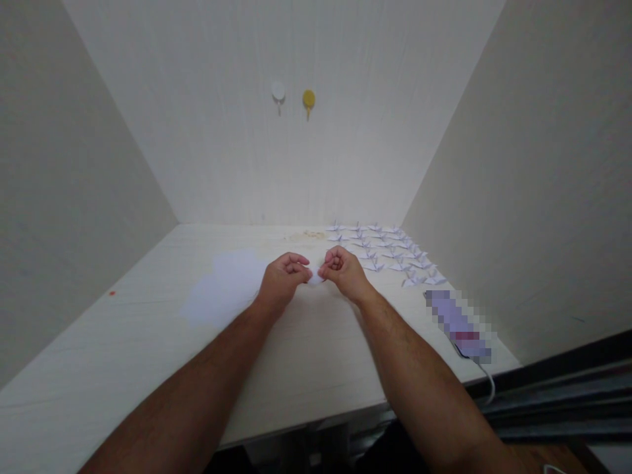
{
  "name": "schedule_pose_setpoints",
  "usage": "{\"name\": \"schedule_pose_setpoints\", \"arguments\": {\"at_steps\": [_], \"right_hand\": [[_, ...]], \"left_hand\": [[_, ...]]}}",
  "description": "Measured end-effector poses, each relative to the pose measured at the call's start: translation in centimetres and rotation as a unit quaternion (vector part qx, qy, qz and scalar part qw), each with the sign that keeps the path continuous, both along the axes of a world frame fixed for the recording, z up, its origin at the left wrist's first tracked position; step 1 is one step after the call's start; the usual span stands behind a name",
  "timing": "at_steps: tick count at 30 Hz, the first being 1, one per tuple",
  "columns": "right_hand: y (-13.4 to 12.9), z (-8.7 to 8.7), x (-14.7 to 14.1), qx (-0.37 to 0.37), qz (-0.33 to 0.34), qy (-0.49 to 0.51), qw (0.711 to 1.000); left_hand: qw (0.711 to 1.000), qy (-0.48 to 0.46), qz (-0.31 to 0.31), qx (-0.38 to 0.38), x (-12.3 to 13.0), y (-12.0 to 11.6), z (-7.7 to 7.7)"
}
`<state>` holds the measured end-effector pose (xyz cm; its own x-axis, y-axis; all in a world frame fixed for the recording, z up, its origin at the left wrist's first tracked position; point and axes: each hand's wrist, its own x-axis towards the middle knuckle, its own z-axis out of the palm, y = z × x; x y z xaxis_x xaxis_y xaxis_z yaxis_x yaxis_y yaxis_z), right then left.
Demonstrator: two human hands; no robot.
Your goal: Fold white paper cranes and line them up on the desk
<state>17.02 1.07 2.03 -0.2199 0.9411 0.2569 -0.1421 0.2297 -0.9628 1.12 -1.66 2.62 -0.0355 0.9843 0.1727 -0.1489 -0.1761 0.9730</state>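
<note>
Between my two hands is a small piece of white paper, held just above the table. My left hand pinches its left side between thumb and fingertips. On the right side, my right hand grips it the same way. The fingers cover the paper's edges, so its exact folds cannot be made out. Behind and right of my right hand, several white folded paper cranes stand in rows on the table.
White paper sheets lie left of my hands on the pale table. At the right edge rests a phone, its screen blurred, with a white cable. Walls enclose three sides; a white hook and a yellow hook hang behind.
</note>
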Motion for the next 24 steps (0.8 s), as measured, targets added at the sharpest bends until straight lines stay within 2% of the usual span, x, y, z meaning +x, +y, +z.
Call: {"name": "schedule_pose_setpoints", "arguments": {"at_steps": [3, 6, 9, 11, 13, 15, 19, 21, 24], "right_hand": [[0.05, -0.10, 0.09, -0.003, -0.004, -0.003, 1.000], [0.06, -0.14, 0.14, -0.006, -0.015, -0.005, 1.000], [0.09, -0.17, 0.21, 0.008, -0.017, 0.001, 1.000], [0.10, -0.20, 0.27, 0.034, -0.016, -0.018, 0.999], [0.05, -0.18, 0.29, 0.064, -0.016, -0.044, 0.997], [-0.02, -0.10, 0.27, 0.095, -0.008, -0.052, 0.994], [-0.20, 0.17, 0.16, 0.138, -0.007, -0.057, 0.989], [-0.27, 0.25, 0.10, 0.124, -0.040, -0.073, 0.989], [-0.38, 0.26, -0.08, 0.063, -0.065, -0.057, 0.994]], "left_hand": [[1.000, 0.005, -0.026, -0.007, -0.16, -0.06, 0.09], [0.998, -0.029, -0.025, -0.047, -0.26, 0.00, 0.30], [0.983, -0.102, -0.043, -0.150, -0.39, 0.19, 0.51], [0.963, -0.118, -0.091, -0.226, -0.52, 0.28, 0.59], [0.945, -0.116, -0.147, -0.266, -0.62, 0.25, 0.57], [0.942, -0.113, -0.186, -0.257, -0.66, 0.11, 0.45], [0.957, -0.107, -0.212, -0.169, -0.58, -0.04, -0.03], [0.966, -0.114, -0.189, -0.135, -0.50, 0.09, -0.25], [0.983, -0.119, -0.095, -0.100, -0.28, 0.33, -0.40]]}}
